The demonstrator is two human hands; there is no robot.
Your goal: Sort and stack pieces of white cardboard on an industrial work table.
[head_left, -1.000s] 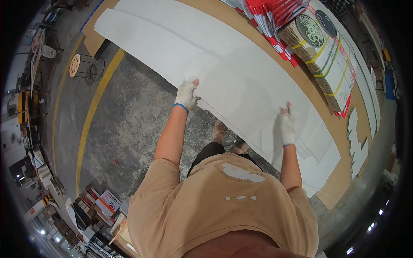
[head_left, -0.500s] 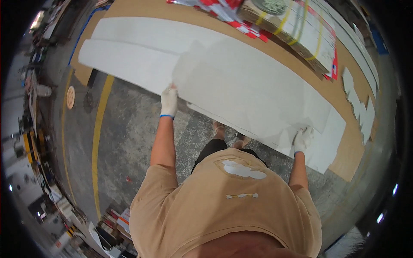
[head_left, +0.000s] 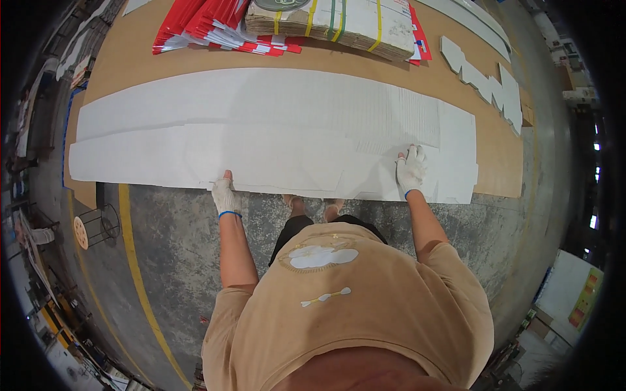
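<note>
Large white cardboard sheets (head_left: 280, 153) lie overlapped across the near side of the table, with several overlapping edges and a ribbed patch toward the right. My left hand (head_left: 225, 197), in a white glove with bare fingertips and a blue cuff, grips the sheets' near edge. Its thumb rests on top, while the other fingers are mostly hidden. Further right, my right hand (head_left: 411, 171), gloved the same way, lies on the upper surface with its fingers stretched out, a little in from the near edge.
Red-and-white flat packs (head_left: 205, 29) and a strapped cardboard stack (head_left: 339, 29) sit on the brown tabletop (head_left: 156, 78) behind the sheets. Jagged white offcuts (head_left: 479, 81) lie at the far right. A round-topped wire stool (head_left: 81, 232) stands on the floor at left.
My view has turned, so the table now runs more level across it. My left thumb now shows on top of the near edge. The right hand stays on the sheets.
</note>
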